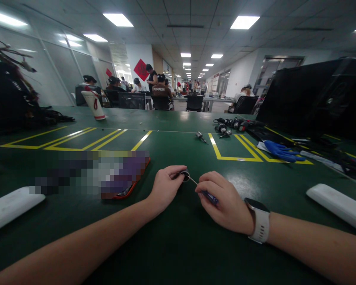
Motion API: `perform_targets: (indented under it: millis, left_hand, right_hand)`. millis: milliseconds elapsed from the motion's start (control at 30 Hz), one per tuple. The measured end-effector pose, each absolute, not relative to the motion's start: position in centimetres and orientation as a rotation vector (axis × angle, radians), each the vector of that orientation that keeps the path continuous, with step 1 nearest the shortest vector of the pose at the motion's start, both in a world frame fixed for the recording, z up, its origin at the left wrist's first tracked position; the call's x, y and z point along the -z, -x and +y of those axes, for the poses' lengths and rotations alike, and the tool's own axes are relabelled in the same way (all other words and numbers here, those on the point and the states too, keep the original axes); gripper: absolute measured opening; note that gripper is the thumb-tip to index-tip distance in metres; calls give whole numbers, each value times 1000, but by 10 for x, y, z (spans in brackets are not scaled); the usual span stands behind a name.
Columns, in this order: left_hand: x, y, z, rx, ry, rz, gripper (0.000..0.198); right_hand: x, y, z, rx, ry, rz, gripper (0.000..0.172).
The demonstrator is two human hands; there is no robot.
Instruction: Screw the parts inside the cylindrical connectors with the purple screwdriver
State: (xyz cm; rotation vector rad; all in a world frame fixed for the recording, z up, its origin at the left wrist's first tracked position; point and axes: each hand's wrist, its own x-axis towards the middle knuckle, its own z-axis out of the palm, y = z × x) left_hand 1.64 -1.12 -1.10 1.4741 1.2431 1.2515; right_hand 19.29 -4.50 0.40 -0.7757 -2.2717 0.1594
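My left hand (pixel 167 183) pinches a small round dark metal part (pixel 185 175) with a ring-like open end, just above the green table. In my right hand (pixel 225 202) is a screwdriver (pixel 210 197) with a translucent purple-blue handle. Its thin shaft points left, and the tip meets or enters the open end of the round part; the exact contact is too small to tell. Fingers cover part of both things. A pale watch (pixel 260 221) sits on my right wrist.
Left of my hands lies an orange-edged phone-like object (pixel 133 186), partly blurred. Metal tool parts (pixel 201 137), a blue glove (pixel 281 151) and cables lie to the right. A paper cup (pixel 94 105) stands at the far left. White bars (pixel 338 204) flank both sides.
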Motion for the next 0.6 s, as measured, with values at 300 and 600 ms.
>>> perform_targets:
  millis: [300,600]
  left_hand:
    - [12,-17,-11,-1261,-1477,1267,31]
    - [13,-17,-10,-1274,-1447,1244,30]
  right_hand:
    - [-5,-194,-45,-42,695,-2356,16]
    - [-2,-194,-44,1,663,-2348,16]
